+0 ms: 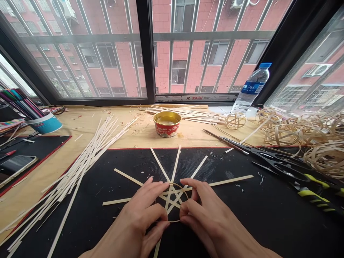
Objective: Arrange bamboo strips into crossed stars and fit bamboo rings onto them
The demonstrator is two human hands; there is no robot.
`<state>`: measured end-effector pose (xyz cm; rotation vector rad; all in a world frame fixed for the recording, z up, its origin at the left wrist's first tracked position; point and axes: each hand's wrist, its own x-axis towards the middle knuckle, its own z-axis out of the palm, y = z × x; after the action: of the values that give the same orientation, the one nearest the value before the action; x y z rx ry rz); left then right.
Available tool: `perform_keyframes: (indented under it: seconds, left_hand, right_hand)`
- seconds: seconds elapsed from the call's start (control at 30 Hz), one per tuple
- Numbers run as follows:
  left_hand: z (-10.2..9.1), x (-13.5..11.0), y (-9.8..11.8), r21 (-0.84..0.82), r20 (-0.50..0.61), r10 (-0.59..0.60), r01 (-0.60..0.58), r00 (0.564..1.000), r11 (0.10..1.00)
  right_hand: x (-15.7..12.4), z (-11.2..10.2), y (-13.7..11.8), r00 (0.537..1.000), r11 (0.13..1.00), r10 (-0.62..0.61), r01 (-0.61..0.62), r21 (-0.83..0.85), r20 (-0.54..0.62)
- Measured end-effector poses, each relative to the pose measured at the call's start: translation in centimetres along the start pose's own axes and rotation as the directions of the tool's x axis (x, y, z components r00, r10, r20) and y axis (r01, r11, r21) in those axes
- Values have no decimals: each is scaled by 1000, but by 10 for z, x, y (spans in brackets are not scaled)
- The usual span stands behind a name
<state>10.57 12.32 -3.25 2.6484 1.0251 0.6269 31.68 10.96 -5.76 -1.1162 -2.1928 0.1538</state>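
Several flat bamboo strips cross at their middles in a star on a black mat. A thin bamboo ring lies around the crossing. My left hand grips the ring and strips from the left side, and my right hand pinches them from the right. My fingers hide parts of the ring. A loose bundle of long bamboo strips lies to the left of my hands, apart from them.
Black scissors and a green-and-black handled tool lie to the right. Beyond stand a red-and-gold bowl, a water bottle, a small woven bamboo ball, and bamboo coils. A barred window runs behind.
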Motion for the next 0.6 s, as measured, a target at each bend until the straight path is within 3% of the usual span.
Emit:
perform_keyframes:
  seconds: [0.2, 0.37, 0.47, 0.6]
  left_hand:
    - [2, -1, -2, -11, 13, -9, 9, 1000, 1000]
    - [1, -1, 1, -8, 45, -20, 21, 999, 1000]
    - [2, 0, 1, -1, 36, -20, 21, 999, 1000]
    - [3, 1, 1, 3, 31, -37, 37, 999, 999]
  right_hand:
    - [6, -14, -4, 995, 1000, -26, 25, 12, 99]
    - [2, -4, 1, 998, 998, -4, 0, 65, 56]
    - [-1, -3, 3, 997, 991, 38, -45, 128, 60]
    - [4, -19, 1, 977, 966, 135, -167, 196, 167]
